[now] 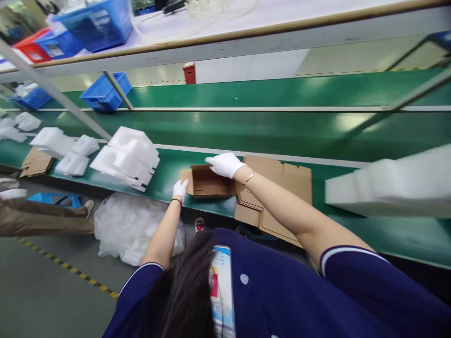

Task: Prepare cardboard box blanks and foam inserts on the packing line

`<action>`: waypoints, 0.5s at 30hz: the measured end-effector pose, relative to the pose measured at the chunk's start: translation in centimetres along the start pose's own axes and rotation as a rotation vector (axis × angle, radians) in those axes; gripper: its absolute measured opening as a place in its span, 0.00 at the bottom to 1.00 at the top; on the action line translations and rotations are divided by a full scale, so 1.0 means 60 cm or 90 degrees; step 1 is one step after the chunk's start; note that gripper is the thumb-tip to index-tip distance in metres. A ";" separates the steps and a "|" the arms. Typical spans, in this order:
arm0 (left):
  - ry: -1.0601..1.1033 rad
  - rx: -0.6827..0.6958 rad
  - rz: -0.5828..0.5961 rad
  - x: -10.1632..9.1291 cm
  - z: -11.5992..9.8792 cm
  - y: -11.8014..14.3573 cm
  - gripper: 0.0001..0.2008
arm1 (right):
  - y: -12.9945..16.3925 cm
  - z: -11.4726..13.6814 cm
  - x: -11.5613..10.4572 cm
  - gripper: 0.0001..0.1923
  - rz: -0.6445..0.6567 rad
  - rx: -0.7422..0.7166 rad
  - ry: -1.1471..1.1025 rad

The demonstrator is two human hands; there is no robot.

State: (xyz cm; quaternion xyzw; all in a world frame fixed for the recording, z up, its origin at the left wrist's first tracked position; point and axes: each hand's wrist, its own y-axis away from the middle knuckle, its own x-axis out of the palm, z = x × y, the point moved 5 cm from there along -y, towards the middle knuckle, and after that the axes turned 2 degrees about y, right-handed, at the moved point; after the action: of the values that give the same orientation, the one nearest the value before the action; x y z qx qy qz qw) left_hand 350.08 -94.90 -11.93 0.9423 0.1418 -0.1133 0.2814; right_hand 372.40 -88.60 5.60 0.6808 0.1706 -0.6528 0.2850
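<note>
Both my hands wear white gloves. My left hand (180, 188) grips the left end of a small brown cardboard box (207, 184) lying part-folded on the green bench (169, 169). My right hand (225, 164) presses on the box's upper flap and holds its far edge. Just right of the box, under my right forearm, lies a stack of flat cardboard blanks (282, 180). The inside of the box shows slots and seems to hold nothing.
White foam inserts (127, 157) are piled left of the box, with more foam (59, 145) and flat cardboard (35, 162) farther left. A large foam block (387, 185) lies at right. A plastic bag (130, 230) sits on the floor. Blue baskets (104, 91) stand behind. Another person's legs (42, 218) show at left.
</note>
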 end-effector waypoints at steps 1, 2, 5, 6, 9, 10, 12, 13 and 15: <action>-0.007 -0.001 0.003 0.001 0.001 0.006 0.12 | -0.009 0.006 0.000 0.19 0.072 -0.006 0.036; -0.010 0.001 0.008 0.002 0.004 0.013 0.13 | -0.014 0.011 0.001 0.18 0.121 -0.014 0.066; -0.002 0.005 0.018 0.003 0.019 0.022 0.13 | -0.021 0.010 0.012 0.17 0.174 -0.039 0.119; 0.003 0.005 0.023 0.004 0.026 0.021 0.13 | -0.022 0.003 0.019 0.17 0.189 -0.034 0.128; 0.015 -0.003 0.040 0.010 0.048 0.016 0.14 | -0.021 -0.029 0.039 0.13 0.232 -0.001 0.168; 0.017 -0.006 0.044 0.014 0.054 0.016 0.16 | -0.021 -0.041 0.045 0.12 0.235 0.008 0.175; 0.018 -0.013 0.049 0.021 0.065 0.019 0.18 | -0.022 -0.060 0.055 0.12 0.209 0.021 0.162; 0.018 -0.015 0.050 0.025 0.068 0.021 0.18 | -0.022 -0.068 0.060 0.13 0.189 0.026 0.145; 0.015 -0.016 0.046 0.030 0.069 0.028 0.19 | -0.020 -0.079 0.067 0.14 0.139 0.042 0.099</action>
State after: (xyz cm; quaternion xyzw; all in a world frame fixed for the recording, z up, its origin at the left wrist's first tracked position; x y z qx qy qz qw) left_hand 351.73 -98.22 -15.01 0.9444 0.1127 -0.0901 0.2955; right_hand 375.76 -85.31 1.39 0.7530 0.0953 -0.5682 0.3179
